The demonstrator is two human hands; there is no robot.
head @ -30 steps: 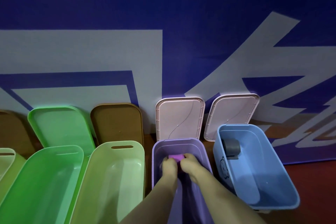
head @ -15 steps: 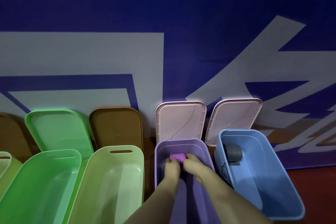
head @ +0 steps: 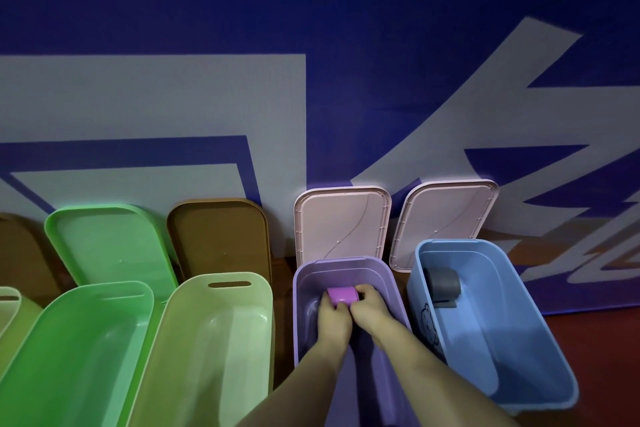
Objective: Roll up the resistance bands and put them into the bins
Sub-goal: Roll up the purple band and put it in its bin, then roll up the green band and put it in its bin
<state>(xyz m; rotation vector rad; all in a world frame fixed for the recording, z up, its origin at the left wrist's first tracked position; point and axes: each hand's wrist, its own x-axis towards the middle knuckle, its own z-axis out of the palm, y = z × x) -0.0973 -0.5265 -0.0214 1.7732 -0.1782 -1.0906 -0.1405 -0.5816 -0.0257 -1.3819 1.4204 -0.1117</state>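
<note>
Now both hands, left hand [head: 334, 317] and right hand [head: 369, 308], pinch the purple roll [head: 342, 295] inside the purple bin [head: 389, 284]. Probably the two-handed grip keeps it from unrolling while it goes down.

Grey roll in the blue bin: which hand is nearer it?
Right. Both hands grip the purple roll inside the purple bin; the right hand is on the side toward the grey roll, the left hand on the far side.

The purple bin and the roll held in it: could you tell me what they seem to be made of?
Purple bin: probably moulded plastic, smooth with a dull sheen, rounded rim. Pink-purple roll: likely rubbery elastic band, matte, wound into a cylinder; texture unclear.
</note>
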